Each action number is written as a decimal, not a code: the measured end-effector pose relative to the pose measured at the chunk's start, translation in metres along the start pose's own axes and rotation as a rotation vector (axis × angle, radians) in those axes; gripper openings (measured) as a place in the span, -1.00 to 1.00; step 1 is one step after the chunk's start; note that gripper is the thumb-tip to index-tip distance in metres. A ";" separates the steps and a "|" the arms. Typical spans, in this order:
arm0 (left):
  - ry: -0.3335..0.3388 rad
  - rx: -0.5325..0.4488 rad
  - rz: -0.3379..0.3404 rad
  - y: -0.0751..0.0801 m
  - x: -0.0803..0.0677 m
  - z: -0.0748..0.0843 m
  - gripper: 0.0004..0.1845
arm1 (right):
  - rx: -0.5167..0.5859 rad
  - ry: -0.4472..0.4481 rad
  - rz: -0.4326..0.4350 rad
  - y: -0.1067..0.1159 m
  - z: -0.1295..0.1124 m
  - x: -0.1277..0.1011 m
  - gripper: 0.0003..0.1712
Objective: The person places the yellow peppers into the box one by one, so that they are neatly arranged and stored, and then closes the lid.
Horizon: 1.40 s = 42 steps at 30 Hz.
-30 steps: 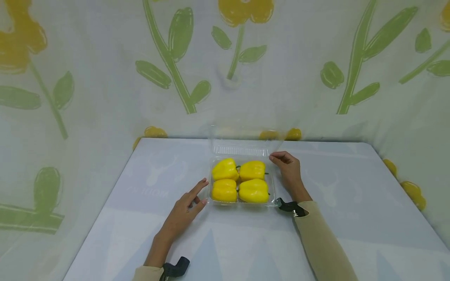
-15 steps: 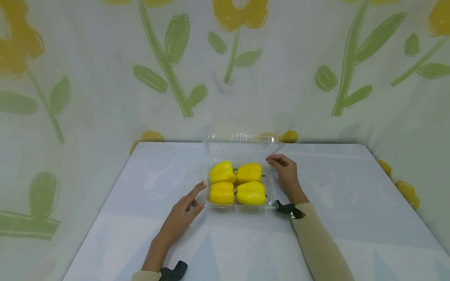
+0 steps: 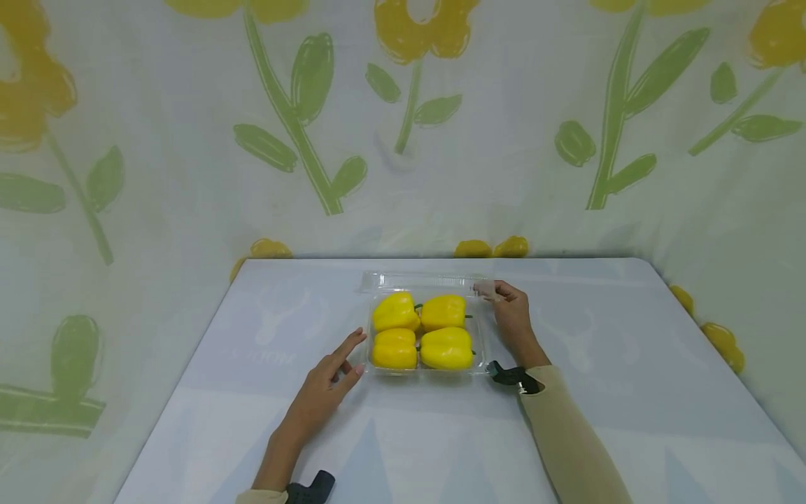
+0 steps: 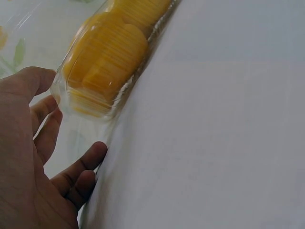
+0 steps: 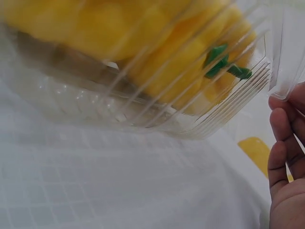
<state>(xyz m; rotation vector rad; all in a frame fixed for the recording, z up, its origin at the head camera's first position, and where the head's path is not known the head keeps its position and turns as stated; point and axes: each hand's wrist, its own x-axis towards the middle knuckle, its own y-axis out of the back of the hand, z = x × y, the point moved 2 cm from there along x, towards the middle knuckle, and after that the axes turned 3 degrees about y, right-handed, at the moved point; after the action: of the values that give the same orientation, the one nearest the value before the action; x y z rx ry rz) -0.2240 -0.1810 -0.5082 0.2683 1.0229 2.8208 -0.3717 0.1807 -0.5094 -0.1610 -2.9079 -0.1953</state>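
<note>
Clamshell box: clear thin plastic, ribbed walls, glossy. Lid was same see-through plastic, shiny. Yellow peppers looked smooth, waxy, slight gloss; stems green. Table cover was matt, pale blue-grey, faint print. Backdrop was matt cloth, flower print. Sleeve was beige knit, soft.

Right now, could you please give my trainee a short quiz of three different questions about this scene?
1. How many yellow peppers lie in the clear container?
2. True or false: the right hand pinches the lid at its corner.
3. Which part of the container is the left hand beside? A) its far right corner B) its near left corner C) its top

Key: 1. four; 2. true; 3. B
</note>
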 end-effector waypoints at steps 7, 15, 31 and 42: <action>0.004 -0.002 0.006 -0.003 0.000 -0.002 -0.40 | 0.081 0.009 -0.005 0.003 0.000 -0.002 -0.60; -0.004 0.004 0.012 -0.003 0.000 -0.001 -0.40 | 0.078 -0.007 -0.008 0.004 -0.002 -0.004 -0.54; 0.037 0.012 0.026 -0.003 -0.001 -0.006 -0.42 | 0.033 -0.028 -0.026 0.003 0.005 -0.002 -0.61; 0.034 0.011 0.028 -0.003 0.000 -0.004 -0.39 | 0.039 0.021 -0.035 0.002 0.005 -0.001 -0.75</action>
<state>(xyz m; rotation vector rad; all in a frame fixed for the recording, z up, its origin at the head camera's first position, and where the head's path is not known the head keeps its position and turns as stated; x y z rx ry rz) -0.2246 -0.1808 -0.5132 0.2385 1.0492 2.8547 -0.3713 0.1834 -0.5142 -0.1017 -2.8926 -0.1444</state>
